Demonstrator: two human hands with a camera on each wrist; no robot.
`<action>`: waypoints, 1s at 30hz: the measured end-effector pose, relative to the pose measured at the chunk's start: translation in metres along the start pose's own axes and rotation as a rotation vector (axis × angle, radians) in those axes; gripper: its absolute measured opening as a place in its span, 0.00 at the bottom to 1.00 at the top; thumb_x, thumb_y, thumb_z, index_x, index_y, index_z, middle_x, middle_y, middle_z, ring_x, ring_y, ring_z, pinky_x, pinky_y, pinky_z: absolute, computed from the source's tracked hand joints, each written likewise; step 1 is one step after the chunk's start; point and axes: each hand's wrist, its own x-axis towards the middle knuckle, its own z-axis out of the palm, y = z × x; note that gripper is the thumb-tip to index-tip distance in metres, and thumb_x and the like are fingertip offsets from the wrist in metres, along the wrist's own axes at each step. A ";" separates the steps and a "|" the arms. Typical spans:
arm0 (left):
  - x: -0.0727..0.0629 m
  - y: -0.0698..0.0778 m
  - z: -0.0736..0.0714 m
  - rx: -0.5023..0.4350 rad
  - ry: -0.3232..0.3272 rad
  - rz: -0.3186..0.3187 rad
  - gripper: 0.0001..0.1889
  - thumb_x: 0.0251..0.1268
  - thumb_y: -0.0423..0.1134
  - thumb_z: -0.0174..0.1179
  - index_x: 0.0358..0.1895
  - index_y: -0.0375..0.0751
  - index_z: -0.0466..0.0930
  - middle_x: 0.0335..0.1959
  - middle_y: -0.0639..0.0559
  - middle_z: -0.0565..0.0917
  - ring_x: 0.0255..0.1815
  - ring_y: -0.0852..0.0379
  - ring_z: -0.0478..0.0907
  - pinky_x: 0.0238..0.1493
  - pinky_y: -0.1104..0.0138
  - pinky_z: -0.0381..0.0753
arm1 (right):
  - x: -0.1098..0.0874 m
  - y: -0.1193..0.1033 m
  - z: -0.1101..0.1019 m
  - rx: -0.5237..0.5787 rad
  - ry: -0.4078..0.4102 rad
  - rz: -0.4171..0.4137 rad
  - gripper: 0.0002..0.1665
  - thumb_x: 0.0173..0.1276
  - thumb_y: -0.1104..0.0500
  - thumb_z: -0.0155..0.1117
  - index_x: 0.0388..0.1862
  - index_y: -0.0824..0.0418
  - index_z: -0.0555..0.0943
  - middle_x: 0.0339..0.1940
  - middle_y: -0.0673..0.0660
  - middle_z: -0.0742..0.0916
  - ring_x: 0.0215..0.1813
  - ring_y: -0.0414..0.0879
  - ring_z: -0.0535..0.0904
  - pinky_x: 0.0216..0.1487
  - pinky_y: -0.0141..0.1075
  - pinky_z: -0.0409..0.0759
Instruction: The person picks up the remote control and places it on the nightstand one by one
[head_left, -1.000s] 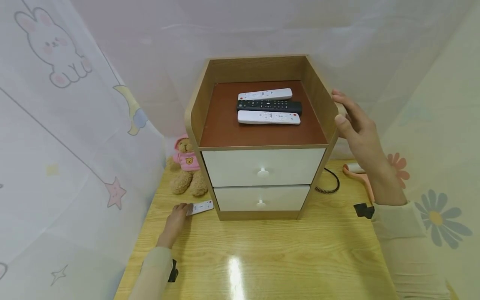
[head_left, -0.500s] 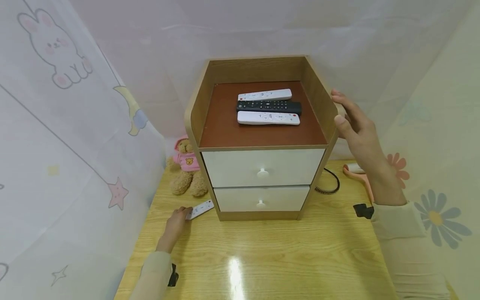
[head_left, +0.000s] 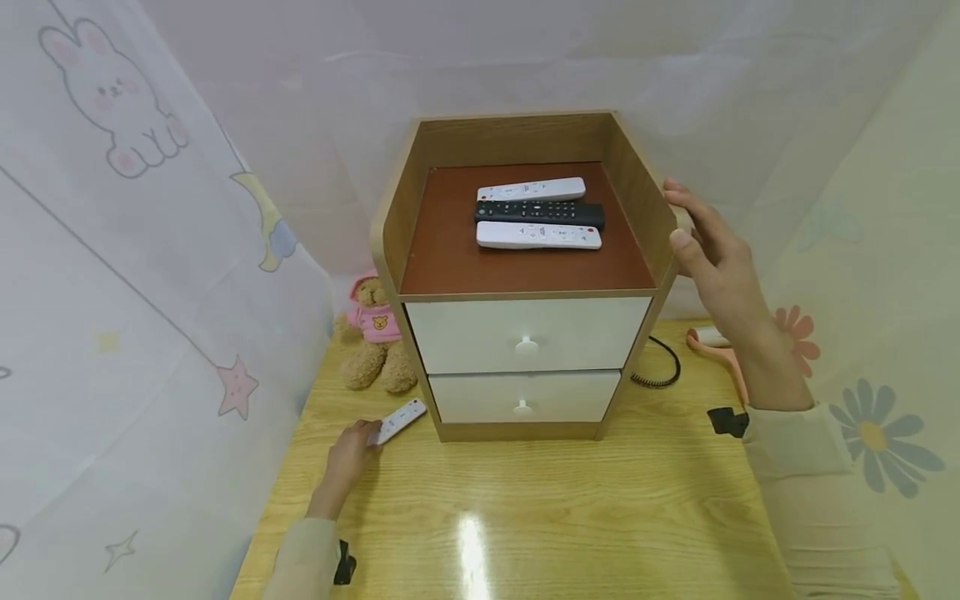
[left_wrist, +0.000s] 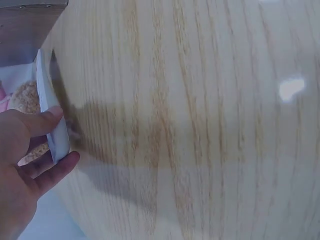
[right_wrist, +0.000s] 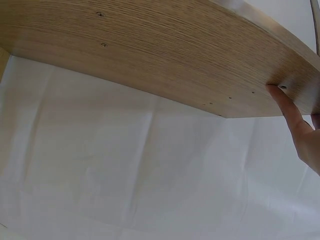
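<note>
In the head view my left hand (head_left: 348, 460) is low on the left, holding a white remote control (head_left: 400, 421) by its near end, just over or on the table. The left wrist view shows thumb and fingers pinching this remote (left_wrist: 51, 107) from its two sides. My right hand (head_left: 716, 250) rests against the right side panel of a small wooden cabinet (head_left: 517, 433), thumb at the front edge. One extended finger touches the panel's outer face in the right wrist view. On the cabinet's brown top lie two white remotes (head_left: 538, 236) and a black remote (head_left: 538, 213).
Left of the cabinet sits a teddy bear (head_left: 375, 333) in pink. Two white drawers (head_left: 528, 333) with round knobs are closed. A black coiled band (head_left: 663, 375) and an orange-handled roller (head_left: 720, 350) lie to the right. Patterned curtains (head_left: 525, 58) surround the table.
My left hand has moved slightly nearer and left, turning the white remote so its far end angles up and right. The right hand keeps its place on the cabinet.
</note>
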 end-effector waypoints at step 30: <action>-0.010 0.040 -0.068 -0.246 0.555 0.067 0.28 0.51 0.27 0.70 0.59 0.32 0.75 0.54 0.34 0.77 0.53 0.33 0.74 0.49 0.41 0.75 | 0.000 -0.008 0.003 -0.040 -0.002 -0.020 0.25 0.75 0.66 0.49 0.70 0.63 0.68 0.75 0.57 0.66 0.77 0.47 0.53 0.77 0.41 0.48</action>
